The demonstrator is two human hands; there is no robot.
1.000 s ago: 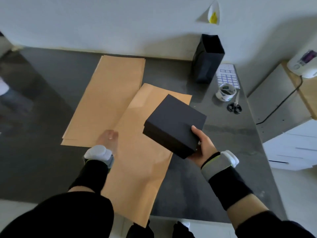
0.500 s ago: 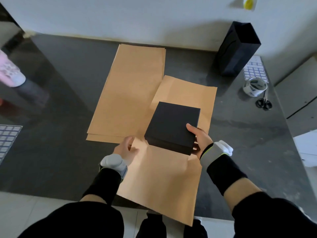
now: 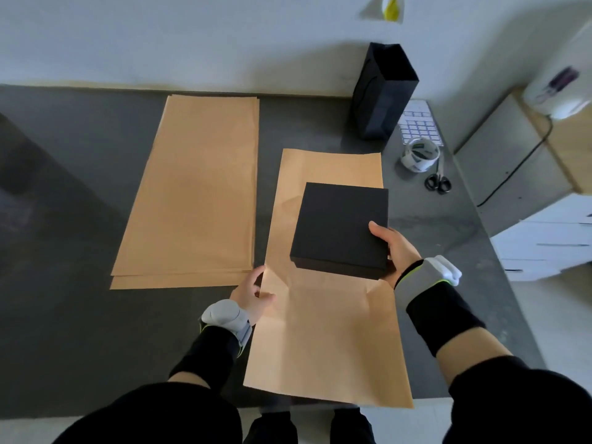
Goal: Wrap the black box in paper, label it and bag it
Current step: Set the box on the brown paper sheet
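Observation:
The black box sits over the upper half of a single brown paper sheet that lies lengthwise toward me. My right hand grips the box at its near right corner, thumb on the lid. My left hand pinches the sheet's left edge, thumb on top of the paper. A black paper bag stands open by the wall at the back right. Beside it lies a white label sheet.
A stack of brown paper sheets lies left of the single sheet on the dark table. A tape roll and scissors lie right of the box. The sheet's near end overhangs the table's front edge. White shelving stands to the right.
The single sheet has turned from slanted to straight and now lies apart from the stack. My right hand has brought the box down over the sheet's upper half. My left hand has taken the sheet's edge.

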